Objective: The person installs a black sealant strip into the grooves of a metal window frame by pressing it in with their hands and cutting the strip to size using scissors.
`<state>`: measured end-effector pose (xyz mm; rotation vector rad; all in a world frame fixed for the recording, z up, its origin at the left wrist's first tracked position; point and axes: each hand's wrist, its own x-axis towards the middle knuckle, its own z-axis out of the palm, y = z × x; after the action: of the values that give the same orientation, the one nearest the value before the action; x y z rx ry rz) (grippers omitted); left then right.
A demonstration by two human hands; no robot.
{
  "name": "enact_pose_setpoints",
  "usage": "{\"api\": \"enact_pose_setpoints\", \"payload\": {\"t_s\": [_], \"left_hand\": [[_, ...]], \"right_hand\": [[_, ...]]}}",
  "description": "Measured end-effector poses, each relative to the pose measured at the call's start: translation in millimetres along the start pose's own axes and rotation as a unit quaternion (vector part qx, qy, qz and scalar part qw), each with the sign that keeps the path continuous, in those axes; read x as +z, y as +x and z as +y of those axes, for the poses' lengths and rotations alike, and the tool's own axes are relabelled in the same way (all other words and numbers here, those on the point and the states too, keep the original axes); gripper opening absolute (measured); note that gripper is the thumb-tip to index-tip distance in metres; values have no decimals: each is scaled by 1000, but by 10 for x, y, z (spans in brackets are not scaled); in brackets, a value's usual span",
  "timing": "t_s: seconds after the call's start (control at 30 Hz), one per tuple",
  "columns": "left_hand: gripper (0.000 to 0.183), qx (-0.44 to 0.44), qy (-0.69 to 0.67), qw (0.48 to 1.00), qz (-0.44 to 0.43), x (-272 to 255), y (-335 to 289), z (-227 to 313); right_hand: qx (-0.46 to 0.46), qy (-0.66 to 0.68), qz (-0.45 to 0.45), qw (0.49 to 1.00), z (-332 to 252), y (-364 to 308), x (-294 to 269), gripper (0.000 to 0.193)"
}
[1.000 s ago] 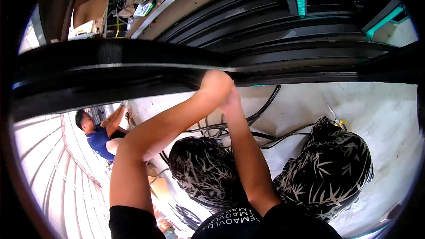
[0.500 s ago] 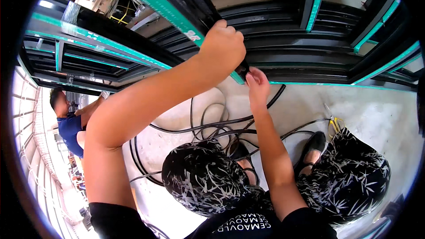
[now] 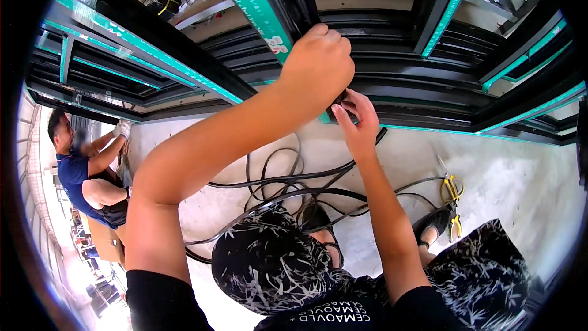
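Note:
My left hand [image 3: 321, 55] is closed in a fist against the black groove of a dark window frame [image 3: 260, 9] with green protective film. Its fingertips are turned away, so what they grip is hidden. Just below it, my right hand [image 3: 360, 121] has thumb and fingertips closed on a small dark end of what looks like black rubber strip [image 3: 336, 108]. More black strip [image 3: 288, 179] lies in loose loops on the floor beneath my arms, one length rising behind my right hand.
Other green-filmed frames [image 3: 453, 6] stand at the right and left. Yellow-handled scissors [image 3: 452, 189] and yellow-handled pliers [image 3: 455, 227] lie on the concrete floor [image 3: 490, 178] near my foot. A person [image 3: 92, 168] in a dark blue shirt and white gloves crouches at the left.
My left fist has shifted slightly right and down along the frame. My right thumb and fingers have spread a little around the dark piece. The view has turned, showing more of the other person.

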<state>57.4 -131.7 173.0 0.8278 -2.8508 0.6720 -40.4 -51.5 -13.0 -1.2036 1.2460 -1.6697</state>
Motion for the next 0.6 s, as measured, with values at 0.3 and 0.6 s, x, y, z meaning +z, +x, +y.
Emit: {"api": "enact_pose_setpoints", "payload": {"t_s": [0.3, 0.6], "left_hand": [[12, -287, -115, 834, 457, -632, -398, -145], [52, -364, -483, 652, 457, -1300, 348, -874]], "right_hand": [[-135, -50, -31, 989, -605, 516, 74, 24], [-132, -43, -20, 990, -800, 726, 295, 17]]}}
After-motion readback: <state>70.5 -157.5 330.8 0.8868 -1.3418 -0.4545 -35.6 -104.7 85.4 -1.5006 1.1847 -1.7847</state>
